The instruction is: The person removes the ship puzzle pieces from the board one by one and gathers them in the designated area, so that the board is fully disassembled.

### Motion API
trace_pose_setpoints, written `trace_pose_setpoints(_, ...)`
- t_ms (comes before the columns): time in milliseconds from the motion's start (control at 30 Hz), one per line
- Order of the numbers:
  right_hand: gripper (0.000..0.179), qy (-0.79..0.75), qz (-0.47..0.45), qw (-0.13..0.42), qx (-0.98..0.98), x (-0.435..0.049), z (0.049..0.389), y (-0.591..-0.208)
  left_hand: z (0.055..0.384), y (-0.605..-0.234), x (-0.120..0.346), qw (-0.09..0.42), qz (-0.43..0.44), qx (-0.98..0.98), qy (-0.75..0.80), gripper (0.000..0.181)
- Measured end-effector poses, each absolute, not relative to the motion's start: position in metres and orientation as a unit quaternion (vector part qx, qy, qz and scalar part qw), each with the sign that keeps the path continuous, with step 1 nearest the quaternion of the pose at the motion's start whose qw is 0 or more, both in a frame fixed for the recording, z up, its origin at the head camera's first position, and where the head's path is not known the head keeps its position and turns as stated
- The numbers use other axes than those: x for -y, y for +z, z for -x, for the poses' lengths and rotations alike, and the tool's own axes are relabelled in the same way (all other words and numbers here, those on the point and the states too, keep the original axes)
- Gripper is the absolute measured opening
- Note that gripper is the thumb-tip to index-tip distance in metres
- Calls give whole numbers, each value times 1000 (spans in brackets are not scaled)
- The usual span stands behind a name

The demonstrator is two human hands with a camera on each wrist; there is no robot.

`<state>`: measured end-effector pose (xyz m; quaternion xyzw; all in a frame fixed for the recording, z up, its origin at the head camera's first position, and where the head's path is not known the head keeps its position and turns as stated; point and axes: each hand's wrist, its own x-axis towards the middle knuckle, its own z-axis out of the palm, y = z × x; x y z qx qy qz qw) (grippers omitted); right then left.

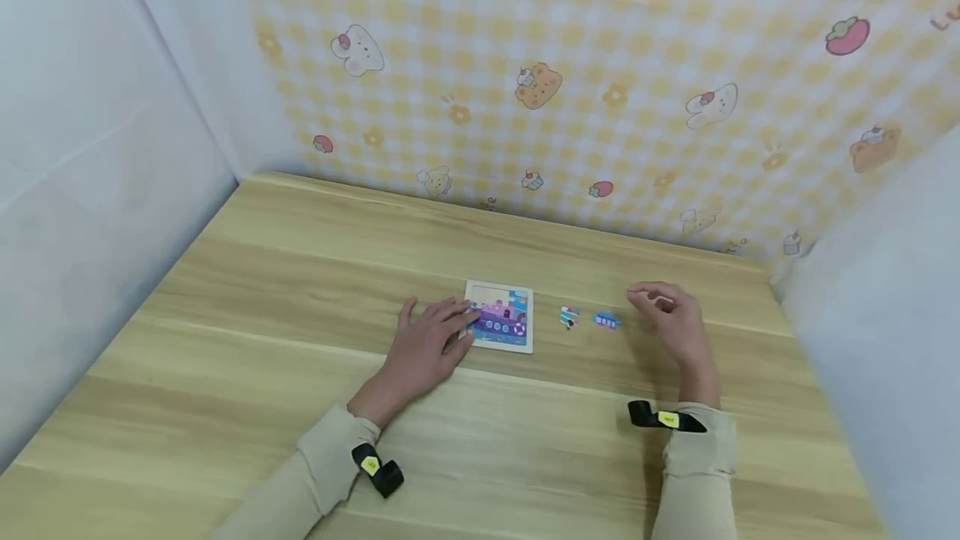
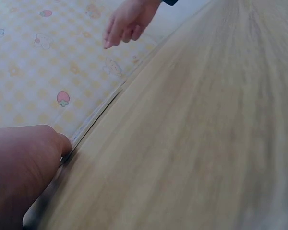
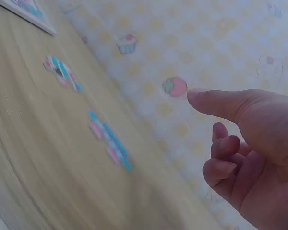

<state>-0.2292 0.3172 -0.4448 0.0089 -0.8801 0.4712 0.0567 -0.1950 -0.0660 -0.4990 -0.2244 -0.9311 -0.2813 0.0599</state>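
Observation:
A small square jigsaw puzzle (image 1: 517,327) with a white frame and a purple ship picture lies on the table. Its upper left part shows bare, pale backing. My left hand (image 1: 427,348) rests on the frame's left side, fingers spread over the edge and onto the picture. To the right of the frame lie two loose puzzle pieces: a striped blue, white and pink one (image 1: 570,317) and a blue and purple one (image 1: 606,321). My right hand (image 1: 675,323) hovers beyond them on the right, fingers loosely bent, and nothing shows in it.
The wood-grain table (image 1: 510,432) meets a yellow checked cloth (image 1: 570,140) with cartoon prints along its back edge. White walls stand at the left (image 1: 90,190) and right (image 1: 885,315). A black camera (image 1: 378,469) is strapped to each wrist.

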Motion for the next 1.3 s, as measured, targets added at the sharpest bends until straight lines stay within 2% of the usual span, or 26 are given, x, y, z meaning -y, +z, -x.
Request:
trace_pose_setpoints(133, 20, 453, -79, 58, 886, -284, 236, -444, 196, -497, 68, 62, 228, 933, -271, 40)
trace_pose_setpoints(300, 20, 399, -155, -17, 903, -229, 249, -447, 194, -497, 67, 51, 228, 934, -272, 41)
trace_pose_setpoints(400, 25, 369, -177, -67, 910, -204, 254, -452, 193, -500, 65, 49, 228, 934, -272, 42)
trace_pose_setpoints(500, 28, 340, -182, -91, 918, -190, 254, -457, 193, -502, 63, 48, 230, 935, -266, 42)
trace_pose_setpoints(733, 28, 294, -184, -89, 934, -178, 256, -457, 194, -499, 66, 43, 224, 938, -262, 42)
trace_pose_setpoints(1300, 19, 324, -148, -96, 930, -176, 261, -459, 194, -495, 64, 49, 231, 937, -259, 42)
